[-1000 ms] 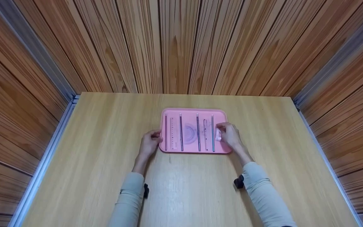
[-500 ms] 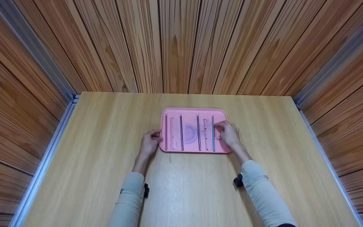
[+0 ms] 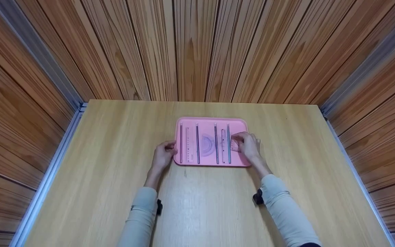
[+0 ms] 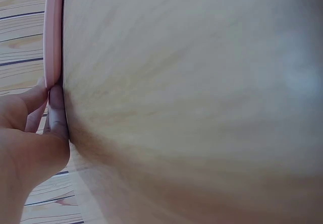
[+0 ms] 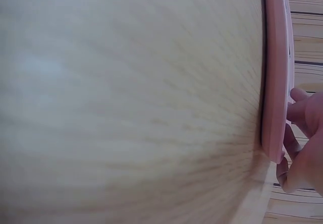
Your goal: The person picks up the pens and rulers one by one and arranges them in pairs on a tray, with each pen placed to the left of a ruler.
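Note:
A pink tray [image 3: 211,120] lies flat on the table, and my left hand [image 3: 163,156] pinches its left edge, thumb and fingers on the rim in the left wrist view. Over the tray's right part, my right hand [image 3: 250,147] holds a small clear plastic piece [image 3: 234,145] with reddish markings, partly hidden by the fingers. Just left of it is a teal pencil [image 3: 229,144]. Further left come a narrow clear ruler [image 3: 223,147], a dark pencil [image 3: 216,144], a clear protractor [image 3: 207,145], another dark pencil [image 3: 198,144], a wider clear ruler [image 3: 189,145] and a reddish pencil [image 3: 181,143].
The light wooden table [image 3: 197,206] extends around the tray. Wood-panelled walls [image 3: 194,51] rise behind it and at both sides. Metal rails [image 3: 53,164] run along its side edges.
The clear plastic piece, tilted up in my right hand earlier, now lies lower and further left. The teal pencil has shifted left towards the narrow ruler. My left hand stays at the tray's edge.

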A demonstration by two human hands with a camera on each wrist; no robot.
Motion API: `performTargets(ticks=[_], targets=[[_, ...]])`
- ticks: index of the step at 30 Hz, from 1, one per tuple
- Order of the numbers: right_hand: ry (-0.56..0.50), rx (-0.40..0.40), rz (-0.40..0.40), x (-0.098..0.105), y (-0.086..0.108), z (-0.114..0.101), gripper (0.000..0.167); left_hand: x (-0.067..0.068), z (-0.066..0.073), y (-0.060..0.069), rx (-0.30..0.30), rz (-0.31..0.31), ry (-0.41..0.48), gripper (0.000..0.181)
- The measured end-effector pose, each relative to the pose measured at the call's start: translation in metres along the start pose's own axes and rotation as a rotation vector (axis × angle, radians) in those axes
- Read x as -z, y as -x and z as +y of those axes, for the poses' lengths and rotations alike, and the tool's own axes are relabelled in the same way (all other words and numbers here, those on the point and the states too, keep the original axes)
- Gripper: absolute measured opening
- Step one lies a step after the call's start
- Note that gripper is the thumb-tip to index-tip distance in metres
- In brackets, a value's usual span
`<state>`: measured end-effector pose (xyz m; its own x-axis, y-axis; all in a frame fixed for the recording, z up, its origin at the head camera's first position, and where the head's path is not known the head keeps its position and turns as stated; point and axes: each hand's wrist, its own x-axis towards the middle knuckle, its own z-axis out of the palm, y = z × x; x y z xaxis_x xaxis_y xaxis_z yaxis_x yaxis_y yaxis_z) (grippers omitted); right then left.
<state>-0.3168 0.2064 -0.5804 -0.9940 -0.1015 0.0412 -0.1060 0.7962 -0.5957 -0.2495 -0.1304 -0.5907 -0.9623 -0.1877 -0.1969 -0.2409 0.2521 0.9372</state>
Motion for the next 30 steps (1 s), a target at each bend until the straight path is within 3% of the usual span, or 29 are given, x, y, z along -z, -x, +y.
performTargets(ticks=[8,14,22,27,30], targets=[[0.017,0.016,0.013,0.002,0.006,0.000,0.032,-0.001,0.000,0.001,0.024,0.002,0.000,0.035],[0.021,0.060,0.088,0.003,0.007,-0.001,0.024,0.000,0.001,0.001,0.016,0.000,0.004,0.036],[-0.027,0.103,0.093,0.004,0.010,0.001,0.030,0.004,0.003,-0.002,-0.009,-0.008,-0.028,0.036],[-0.046,0.112,0.088,0.007,0.017,-0.003,0.037,0.001,0.012,-0.001,-0.082,-0.001,-0.132,0.039],[-0.038,0.154,0.105,0.009,0.021,-0.007,0.042,-0.002,0.023,0.004,-0.147,0.005,-0.267,0.045]])
